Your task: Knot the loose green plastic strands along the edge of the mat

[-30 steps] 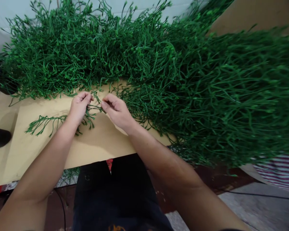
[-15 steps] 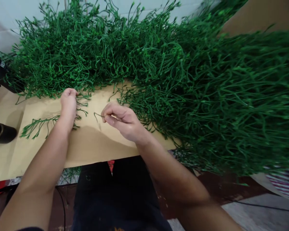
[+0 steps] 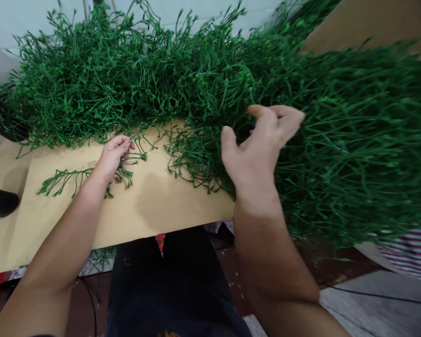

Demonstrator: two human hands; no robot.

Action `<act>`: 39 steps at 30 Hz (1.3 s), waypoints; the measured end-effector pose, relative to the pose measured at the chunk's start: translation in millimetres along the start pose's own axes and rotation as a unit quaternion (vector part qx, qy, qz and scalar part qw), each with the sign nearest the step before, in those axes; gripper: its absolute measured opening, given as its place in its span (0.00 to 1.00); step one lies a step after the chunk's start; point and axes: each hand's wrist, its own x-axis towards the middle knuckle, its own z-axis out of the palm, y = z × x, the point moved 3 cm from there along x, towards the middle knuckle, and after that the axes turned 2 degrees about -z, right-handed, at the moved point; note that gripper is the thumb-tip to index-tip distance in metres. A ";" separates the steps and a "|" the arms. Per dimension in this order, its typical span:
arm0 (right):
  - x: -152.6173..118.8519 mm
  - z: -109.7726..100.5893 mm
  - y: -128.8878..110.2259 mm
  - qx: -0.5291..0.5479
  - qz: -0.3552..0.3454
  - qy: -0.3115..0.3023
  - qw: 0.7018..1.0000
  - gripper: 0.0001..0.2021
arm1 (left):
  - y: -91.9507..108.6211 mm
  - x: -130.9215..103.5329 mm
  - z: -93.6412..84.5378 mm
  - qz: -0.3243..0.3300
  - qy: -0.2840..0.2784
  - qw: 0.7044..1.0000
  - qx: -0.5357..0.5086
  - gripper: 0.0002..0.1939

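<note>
one long green artificial stem with thin forked sprigs (image 3: 65, 175) lies across the tan paper-covered tabletop (image 3: 161, 206), its upper part pinched between the thumb and fingers of my left hand (image 3: 114, 154). my right hand (image 3: 257, 150) is raised with thumb and fingers spread apart, over the big tangled heap of green plastic stems (image 3: 354, 135); whether its fingertips touch them i can't quite tell. a black cylindrical mug (image 3: 3, 202) sits left of the stem.

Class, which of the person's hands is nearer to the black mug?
Left. The left hand pinches green stems, right of the black mug; the right hand is much farther right, spread over the green pile.
</note>
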 end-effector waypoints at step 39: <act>-6.3 -1.8 -94.9 0.343 -0.104 -0.241 0.902 0.09 | 1.2 9.1 -21.8 0.000 0.152 0.987 0.053 0.09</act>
